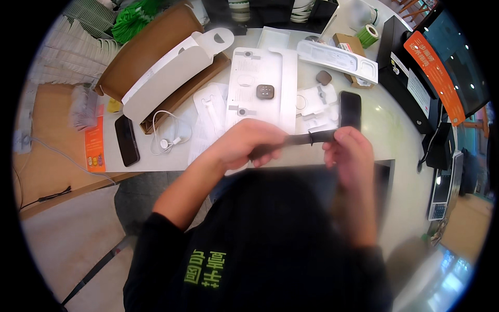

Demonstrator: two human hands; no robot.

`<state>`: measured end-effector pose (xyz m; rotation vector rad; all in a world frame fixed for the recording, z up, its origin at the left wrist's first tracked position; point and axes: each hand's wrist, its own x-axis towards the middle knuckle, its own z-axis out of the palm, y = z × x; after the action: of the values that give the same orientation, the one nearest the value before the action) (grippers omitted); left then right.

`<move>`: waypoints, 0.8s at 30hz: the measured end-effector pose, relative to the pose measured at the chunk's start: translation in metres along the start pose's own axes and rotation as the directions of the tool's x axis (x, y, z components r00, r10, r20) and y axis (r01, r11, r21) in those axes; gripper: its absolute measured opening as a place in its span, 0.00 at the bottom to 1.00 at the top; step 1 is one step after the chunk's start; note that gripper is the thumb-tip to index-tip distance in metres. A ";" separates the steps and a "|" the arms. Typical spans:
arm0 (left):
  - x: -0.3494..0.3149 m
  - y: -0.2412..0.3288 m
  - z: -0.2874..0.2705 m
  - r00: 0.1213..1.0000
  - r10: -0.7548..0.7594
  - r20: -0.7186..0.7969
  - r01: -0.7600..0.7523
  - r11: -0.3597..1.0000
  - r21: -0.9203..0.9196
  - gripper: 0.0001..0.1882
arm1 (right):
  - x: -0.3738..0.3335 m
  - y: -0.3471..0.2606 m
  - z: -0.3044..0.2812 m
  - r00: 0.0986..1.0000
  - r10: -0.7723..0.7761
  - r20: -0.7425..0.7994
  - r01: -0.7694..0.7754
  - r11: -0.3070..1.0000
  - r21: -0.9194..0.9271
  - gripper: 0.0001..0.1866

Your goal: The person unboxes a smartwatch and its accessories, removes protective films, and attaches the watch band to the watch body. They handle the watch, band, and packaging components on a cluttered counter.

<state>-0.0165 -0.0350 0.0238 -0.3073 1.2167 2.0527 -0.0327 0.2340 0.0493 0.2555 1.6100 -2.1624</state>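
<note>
A dark watch strap [299, 139] is stretched level between my two hands, above the table's near edge. My left hand [248, 141] closes round its left part. With thumb and fingers, my right hand [353, 151] pinches the right end, near a small dark loop. Just beyond the hands, a square watch case [265, 92] without a strap rests on an unfolded white printed sheet [244, 67], its face lit with small dots. Another small dark rounded-square piece [323, 78] lies to the right, by white paper inserts [318, 101].
A phone [350, 110] lies beside my right hand, another phone [127, 140] at the left edge. A white charging cable [169, 140] is coiled nearby. Behind stand a brown carton [150, 39] with a long white box [166, 73], and a white tray [338, 58]. A terminal [410, 78] stands right.
</note>
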 end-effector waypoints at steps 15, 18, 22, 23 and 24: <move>0.013 0.010 0.011 0.999 -0.023 0.032 0.022 0.999 0.028 0.14 | 0.007 0.032 0.038 0.883 -0.433 0.180 0.440 0.633 -0.637 0.08; 0.011 0.012 0.011 0.998 -0.022 0.051 0.021 1.000 0.017 0.14 | 0.007 0.037 0.037 0.823 -0.484 0.297 0.537 0.491 -0.687 0.09; 0.007 0.012 0.008 0.996 -0.034 0.080 0.036 0.999 -0.023 0.14 | 0.009 0.034 0.031 0.788 -0.451 0.418 0.609 0.474 -0.636 0.15; 0.007 0.011 0.006 0.995 -0.036 0.094 0.039 0.999 -0.037 0.14 | 0.010 0.033 0.028 0.778 -0.438 0.450 0.624 0.462 -0.631 0.15; 0.006 0.012 0.006 0.995 -0.041 0.095 0.045 0.998 -0.037 0.14 | 0.012 0.030 0.024 0.770 -0.423 0.478 0.636 0.449 -0.628 0.16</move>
<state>-0.0281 -0.0305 0.0315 -0.2497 1.1054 2.0325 -0.0275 0.2016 0.0262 -0.8981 2.4945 -1.4988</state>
